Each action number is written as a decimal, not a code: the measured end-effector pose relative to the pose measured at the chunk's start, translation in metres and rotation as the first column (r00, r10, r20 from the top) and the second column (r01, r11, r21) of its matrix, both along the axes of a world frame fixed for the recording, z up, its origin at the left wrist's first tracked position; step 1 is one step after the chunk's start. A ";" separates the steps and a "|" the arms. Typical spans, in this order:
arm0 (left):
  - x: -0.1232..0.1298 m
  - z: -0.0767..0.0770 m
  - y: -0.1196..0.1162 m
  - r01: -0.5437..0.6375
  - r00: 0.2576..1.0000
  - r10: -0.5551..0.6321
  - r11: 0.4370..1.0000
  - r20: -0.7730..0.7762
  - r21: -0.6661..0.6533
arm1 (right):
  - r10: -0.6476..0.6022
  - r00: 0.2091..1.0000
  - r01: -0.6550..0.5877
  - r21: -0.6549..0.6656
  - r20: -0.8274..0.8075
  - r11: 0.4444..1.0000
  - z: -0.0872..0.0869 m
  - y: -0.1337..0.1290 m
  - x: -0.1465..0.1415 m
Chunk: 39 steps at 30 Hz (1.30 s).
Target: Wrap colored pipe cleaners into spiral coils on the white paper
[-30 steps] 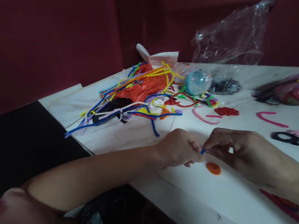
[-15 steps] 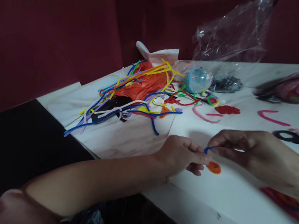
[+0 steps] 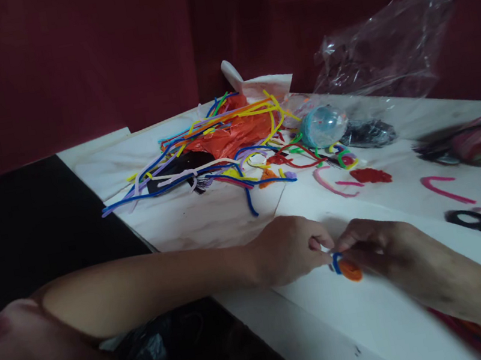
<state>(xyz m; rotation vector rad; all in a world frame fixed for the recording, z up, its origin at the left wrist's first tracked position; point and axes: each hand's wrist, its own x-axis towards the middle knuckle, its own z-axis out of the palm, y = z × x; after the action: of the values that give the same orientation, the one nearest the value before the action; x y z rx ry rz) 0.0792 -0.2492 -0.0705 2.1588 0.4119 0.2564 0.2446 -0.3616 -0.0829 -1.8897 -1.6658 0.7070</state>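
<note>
A short, curved blue chenille stem (image 3: 337,264) hangs just below the meeting fingertips — pinched by the right hand (image 3: 388,246); whether the left hand (image 3: 291,251) grips it too, I cannot tell — beside an orange coil (image 3: 352,271).

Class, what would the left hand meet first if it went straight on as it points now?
Likely the blue pipe cleaner, perhaps touching it now, then the right hand just beyond; exact depth is unclear.

I could see a blue strip (image 3: 336,264) and an orange disc (image 3: 352,271) at the frame's lower right, a maroon wall (image 3: 67,67) at upper left.
</note>
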 end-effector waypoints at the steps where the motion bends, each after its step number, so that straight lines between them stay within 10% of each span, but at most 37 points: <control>1: 0.001 -0.001 0.000 0.025 1.000 -0.024 0.998 -0.004 0.054 | 0.009 1.000 -0.009 0.002 0.005 1.000 0.000 0.000 -0.001; 8: 0.007 -0.002 0.000 0.153 0.986 -0.125 0.933 -0.107 0.326 | 0.059 0.998 -0.060 0.040 0.014 0.997 0.004 0.001 -0.002; 39: 0.011 0.003 -0.010 0.155 0.984 -0.098 0.883 -0.148 0.442 | 0.121 0.987 -0.129 0.071 0.108 0.989 0.015 -0.002 -0.004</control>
<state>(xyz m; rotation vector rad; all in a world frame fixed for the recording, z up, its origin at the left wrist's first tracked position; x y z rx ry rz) 0.0902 -0.2592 -0.0674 2.6611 0.2960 0.1558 0.2409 -0.3631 -0.0676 -1.8076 -1.8633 0.5926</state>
